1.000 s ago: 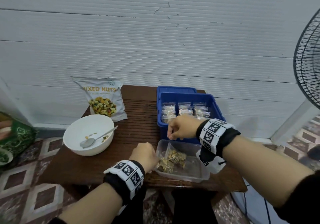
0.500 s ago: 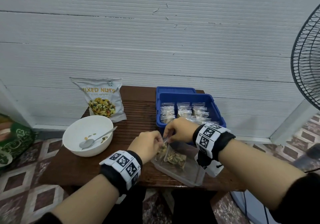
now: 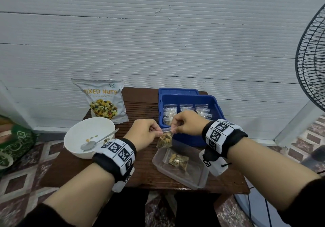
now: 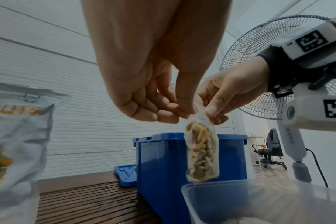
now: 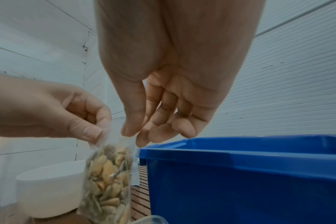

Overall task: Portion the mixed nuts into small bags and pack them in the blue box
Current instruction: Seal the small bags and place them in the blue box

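A small clear bag of nuts (image 3: 165, 140) hangs in the air between my hands, in front of the blue box (image 3: 218, 110). My left hand (image 3: 146, 132) pinches the left end of its top strip, and my right hand (image 3: 184, 124) pinches the right end. The wrist views show the same bag (image 4: 201, 154) (image 5: 107, 181) dangling from both pinches, just above the clear tub's rim (image 4: 220, 184). Several filled small bags (image 3: 186, 110) stand in rows inside the blue box. One more filled bag (image 3: 177, 160) lies in the clear plastic tub (image 3: 197, 179).
A white bowl (image 3: 77, 135) with a spoon (image 3: 98, 141) and a few nuts sits at the left. The mixed nuts pouch (image 3: 103, 100) leans against the wall behind it. The blue lid (image 3: 177, 91) lies behind the box. A standing fan (image 3: 311, 72) is at the right.
My left hand lifted one bag out of the clear tub and my right hand came back from the blue box to meet it. Both now pinch the bag's top, raised higher.
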{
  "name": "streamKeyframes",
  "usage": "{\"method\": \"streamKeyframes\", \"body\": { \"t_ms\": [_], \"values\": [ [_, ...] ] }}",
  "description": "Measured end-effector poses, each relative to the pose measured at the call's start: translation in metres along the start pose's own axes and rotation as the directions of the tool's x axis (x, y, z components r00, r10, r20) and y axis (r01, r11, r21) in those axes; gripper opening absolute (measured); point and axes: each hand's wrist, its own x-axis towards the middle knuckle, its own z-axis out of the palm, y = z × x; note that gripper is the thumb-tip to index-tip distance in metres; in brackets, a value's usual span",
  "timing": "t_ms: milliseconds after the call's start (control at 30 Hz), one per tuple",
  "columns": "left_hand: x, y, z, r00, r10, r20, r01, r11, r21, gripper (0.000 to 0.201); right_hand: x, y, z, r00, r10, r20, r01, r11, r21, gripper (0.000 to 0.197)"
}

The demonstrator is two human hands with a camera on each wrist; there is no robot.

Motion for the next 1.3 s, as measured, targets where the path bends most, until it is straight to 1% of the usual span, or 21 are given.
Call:
{"method": "streamKeyframes", "body": {
  "t_ms": [67,200,267,367,433,500,600,667,733,800,900,967,1033,1100,1167,1300],
  "values": [
    [0.002,0.002,-0.001,1.0,0.006,-0.002,-0.006,1.0,-0.022,0.011,-0.001,0.001,-0.001,1.0,0.002,-0.027,-0.002,1.0,-0.014,0.01],
    [0.007,0.004,-0.005,1.0,0.009,0.012,-0.009,0.999,-0.046,0.014,-0.003,0.004,-0.003,0.996,0.042,-0.084,-0.04,0.999,0.029,0.013],
    [0.008,0.004,-0.006,1.0,0.0,-0.006,-0.001,0.997,-0.074,0.017,-0.003,0.005,-0.005,0.993,0.063,-0.098,-0.059,0.997,0.046,0.013],
    [0.009,0.005,-0.007,0.999,-0.008,-0.047,0.005,0.999,-0.054,0.016,-0.005,0.004,-0.008,0.991,0.081,-0.104,-0.077,0.996,0.042,0.013],
    [0.009,0.006,-0.007,0.998,0.0,-0.059,-0.002,0.999,-0.038,0.014,-0.006,0.003,-0.01,0.992,0.071,-0.108,-0.071,0.997,0.01,0.015],
    [0.009,0.008,-0.008,0.999,0.016,-0.052,-0.017,1.0,-0.013,0.013,-0.006,0.002,-0.01,0.992,0.056,-0.111,-0.058,0.998,-0.016,0.014],
    [0.01,0.011,-0.008,0.998,0.04,-0.038,-0.039,0.999,0.033,0.013,-0.006,0.001,-0.008,0.994,0.011,-0.107,-0.015,0.999,-0.035,0.012],
    [0.012,0.012,-0.009,0.998,0.054,-0.041,-0.052,0.998,0.034,0.012,-0.005,-0.001,-0.007,0.995,-0.015,-0.099,0.011,0.999,-0.036,0.015],
    [0.012,0.014,-0.01,0.996,0.078,-0.033,-0.077,0.997,0.025,0.01,-0.004,-0.002,-0.006,0.995,-0.039,-0.096,0.033,0.998,-0.06,0.016],
    [0.012,0.016,-0.011,0.995,0.097,-0.025,-0.097,0.995,0.01,0.009,-0.002,-0.003,-0.006,0.994,-0.061,-0.096,0.055,0.996,-0.065,0.011],
    [0.014,0.017,-0.011,0.995,0.093,-0.027,-0.093,0.996,-0.015,0.007,0.001,-0.003,-0.007,0.989,-0.082,-0.122,0.076,0.996,-0.048,0.014],
    [0.016,0.015,-0.012,0.997,0.078,-0.023,-0.079,0.997,-0.026,0.006,0.003,-0.003,-0.009,0.989,-0.086,-0.119,0.08,0.995,-0.052,0.012],
    [0.019,0.013,-0.013,0.998,0.063,-0.016,-0.064,0.998,-0.029,0.009,0.004,-0.002,-0.011,0.992,-0.081,-0.1,0.075,0.995,-0.06,0.008],
    [0.021,0.012,-0.014,0.998,0.054,-0.012,-0.054,0.997,-0.05,0.012,0.005,-0.001,-0.012,0.993,-0.073,-0.087,0.068,0.996,-0.055,0.011],
    [0.022,0.012,-0.014,0.999,0.053,-0.008,-0.053,0.992,-0.113,0.015,0.006,-0.001,-0.013,0.994,-0.079,-0.078,0.076,0.996,-0.044,0.012],
    [0.023,0.011,-0.013,0.996,0.087,-0.023,-0.09,0.983,-0.16,0.018,0.01,-0.003,-0.013,0.995,-0.078,-0.058,0.073,0.993,-0.09,0.008]
  ]
}}
